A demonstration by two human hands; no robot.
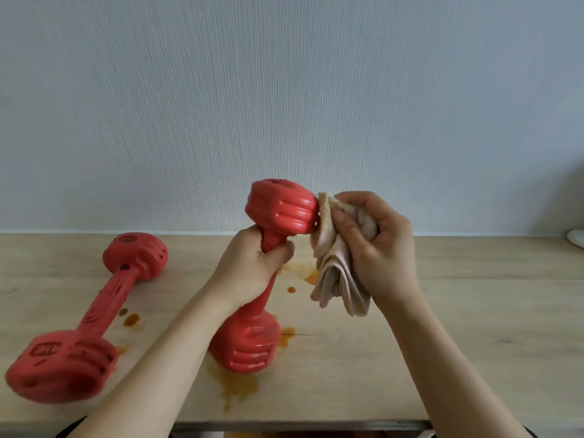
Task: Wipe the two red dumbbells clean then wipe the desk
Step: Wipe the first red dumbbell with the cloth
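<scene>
My left hand (252,267) grips the handle of a red dumbbell (278,210) that stands tilted on the wooden desk (474,311), its lower head (246,343) resting in an orange smear. My right hand (376,245) holds a bunched beige cloth (335,279) and presses it against the right side of the upper head. A second red dumbbell (94,314) lies flat on the desk at the left, with dark spots on it.
Orange stains (237,384) spot the desk around both dumbbells, with smaller drops (131,319) beside the left one. A textured pale wall (284,105) rises behind the desk. A white object (576,238) shows at the far right edge. The desk's front edge (300,423) runs close below.
</scene>
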